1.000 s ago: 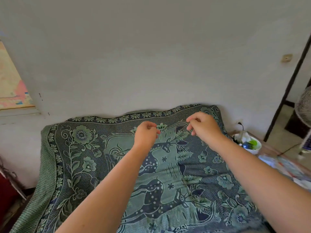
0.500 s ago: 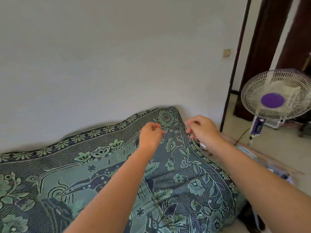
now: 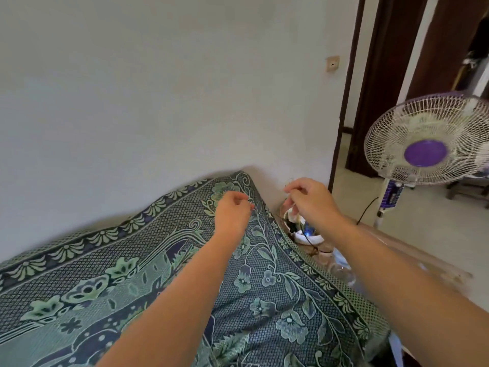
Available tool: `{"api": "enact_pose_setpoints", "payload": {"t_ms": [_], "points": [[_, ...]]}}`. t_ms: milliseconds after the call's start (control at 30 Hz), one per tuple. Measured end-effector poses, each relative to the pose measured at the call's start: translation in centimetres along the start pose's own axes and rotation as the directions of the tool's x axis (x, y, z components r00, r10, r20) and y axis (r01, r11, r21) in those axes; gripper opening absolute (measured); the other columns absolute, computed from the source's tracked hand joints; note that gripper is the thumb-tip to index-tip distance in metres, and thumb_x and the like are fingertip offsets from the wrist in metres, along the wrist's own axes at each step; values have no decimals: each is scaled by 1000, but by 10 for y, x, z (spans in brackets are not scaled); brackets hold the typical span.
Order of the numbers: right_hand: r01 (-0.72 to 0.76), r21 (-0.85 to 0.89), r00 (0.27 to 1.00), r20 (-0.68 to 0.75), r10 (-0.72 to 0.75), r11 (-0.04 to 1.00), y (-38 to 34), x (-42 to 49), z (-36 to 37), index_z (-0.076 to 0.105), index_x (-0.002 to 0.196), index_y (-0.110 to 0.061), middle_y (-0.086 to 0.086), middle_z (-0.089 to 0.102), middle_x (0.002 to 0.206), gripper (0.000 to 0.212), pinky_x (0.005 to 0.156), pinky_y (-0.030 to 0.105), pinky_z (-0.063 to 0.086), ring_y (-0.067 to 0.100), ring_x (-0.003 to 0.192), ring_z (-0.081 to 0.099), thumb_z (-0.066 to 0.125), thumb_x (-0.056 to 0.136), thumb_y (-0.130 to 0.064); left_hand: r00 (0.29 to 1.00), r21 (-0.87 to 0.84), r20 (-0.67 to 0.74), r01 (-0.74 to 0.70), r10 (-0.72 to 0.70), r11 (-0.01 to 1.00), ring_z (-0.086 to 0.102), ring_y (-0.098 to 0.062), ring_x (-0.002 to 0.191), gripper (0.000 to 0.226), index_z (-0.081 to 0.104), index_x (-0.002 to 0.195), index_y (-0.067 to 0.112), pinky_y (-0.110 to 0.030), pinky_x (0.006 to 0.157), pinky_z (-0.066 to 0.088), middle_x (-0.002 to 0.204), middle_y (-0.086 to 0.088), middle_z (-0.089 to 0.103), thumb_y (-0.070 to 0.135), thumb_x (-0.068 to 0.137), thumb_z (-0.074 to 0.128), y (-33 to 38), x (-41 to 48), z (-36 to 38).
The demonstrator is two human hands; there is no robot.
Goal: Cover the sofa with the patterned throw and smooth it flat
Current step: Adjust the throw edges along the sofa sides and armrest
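- green-and-navy woven throw with flower and leaf-border pattern lies spread over the sofa; sofa itself is fully hidden under it in this view; top border runs along the plain white wall, right border falls over the sofa's right end
- surface reads mostly flat; shallow ripples near the upper right corner and along the right fall; judgement: covering is done, smoothing and corner adjustment remain
- left hand is over the throw's upper right corner, fingers curled in; can't tell if they pinch cloth or only touch it
- right hand is past the throw's right edge, apart from the cloth, fingers curled into a pinch shape; can't tell if anything is between them; fingertips are blurred
- just below the right hand: white bowl-like container of small clutter, tight beside the sofa end, thin black cable running out across the pale floor
- further right: white pedestal fan with purple hub; dark brown door frame; beige wall switch
- risks, judged:
- hard tug at the corner could drag the top border off the back edge; the wall side looks to have little spare overhang
- right hem could snag the container or cable; pulling there could tip the clutter
- one-handed smoothing could push ripples left rather than clear them
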State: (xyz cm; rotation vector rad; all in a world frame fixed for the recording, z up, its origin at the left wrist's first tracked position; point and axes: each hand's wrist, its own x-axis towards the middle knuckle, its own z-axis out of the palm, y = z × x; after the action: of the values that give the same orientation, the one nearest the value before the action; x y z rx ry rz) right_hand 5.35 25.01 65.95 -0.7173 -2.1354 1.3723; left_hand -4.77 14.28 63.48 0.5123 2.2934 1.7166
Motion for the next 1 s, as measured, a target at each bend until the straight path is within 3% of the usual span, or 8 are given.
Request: {"api": "enact_pose_setpoints", "payload": {"t_ms": [167, 300, 400, 600, 700, 800, 900, 1000], "points": [[-18, 15, 997, 72, 17, 1000, 61, 81, -11, 56, 78, -19, 1, 60, 67, 23, 58, 27, 43, 16, 57, 52, 44, 91, -6, 998, 54, -32, 59, -57, 997, 51, -17, 63, 17, 54, 95, 13, -27, 57, 41, 89, -9, 65, 3, 90, 42, -28, 60, 72], [-66, -1, 989, 133, 66, 998, 124, 142, -15, 53, 74, -19, 0, 59, 66, 26, 48, 15, 40, 10, 54, 55, 42, 93, -5, 991, 99, -65, 121, -114, 988, 55, -24, 75, 14, 54, 96, 13, -37, 71, 48, 99, -13, 67, 7, 89, 43, -66, 112, 134], [-125, 12, 983, 135, 123, 992, 172, 178, -10, 56, 80, -16, -1, 59, 65, 20, 38, 10, 34, 1, 44, 53, 43, 92, -6, 983, 137, -74, 175, -166, 975, 55, -19, 68, 18, 56, 104, 11, -28, 60, 44, 95, -7, 65, 9, 91, 44, -102, 144, 174], [-182, 13, 971, 160, 178, 983, 279, 230, 26, 55, 79, -24, -4, 63, 71, 20, 60, 23, 47, 13, 59, 58, 44, 93, -15, 962, 218, -91, 272, -258, 937, 44, -10, 53, 18, 53, 110, 15, -23, 46, 33, 81, 7, 55, 14, 93, 45, -200, 189, 232], [-217, 41, 961, 182, 206, 975, 329, 246, 52, 57, 89, -17, -2, 63, 73, 16, 50, 14, 44, 15, 59, 56, 42, 95, -15, 954, 234, -100, 299, -283, 925, 43, -11, 52, 20, 52, 112, 12, -23, 47, 33, 77, 6, 54, 13, 93, 44, -255, 206, 252], [-246, 31, 947, 223, 233, 969, 382, 260, 81, 56, 101, -12, 4, 62, 82, 17, 50, 18, 38, 12, 62, 54, 41, 96, -18, 941, 241, -87, 338, -327, 910, 42, -14, 52, 23, 52, 115, 8, -24, 46, 31, 75, 4, 51, 12, 95, 43, -315, 218, 273], [-289, 28, 932, 237, 275, 957, 429, 273, 103, 54, 93, -17, 6, 63, 88, 14, 57, 24, 38, 17, 71, 59, 42, 96, -26, 926, 281, -25, 368, -377, 886, 50, -22, 60, 28, 50, 122, 10, -27, 53, 37, 93, -9, 63, 13, 95, 41, -362, 228, 292], [-335, -48, 909, 245, 336, 941, 481, 283, 127, 53, 79, -23, 17, 65, 102, 22, 77, 35, 46, 30, 94, 62, 41, 95, -34, 910, 311, 51, 376, -410, 873, 61, -30, 88, 36, 45, 130, 8, -35, 76, 46, 114, -18, 61, 15, 95, 42, -407, 241, 314]]}}
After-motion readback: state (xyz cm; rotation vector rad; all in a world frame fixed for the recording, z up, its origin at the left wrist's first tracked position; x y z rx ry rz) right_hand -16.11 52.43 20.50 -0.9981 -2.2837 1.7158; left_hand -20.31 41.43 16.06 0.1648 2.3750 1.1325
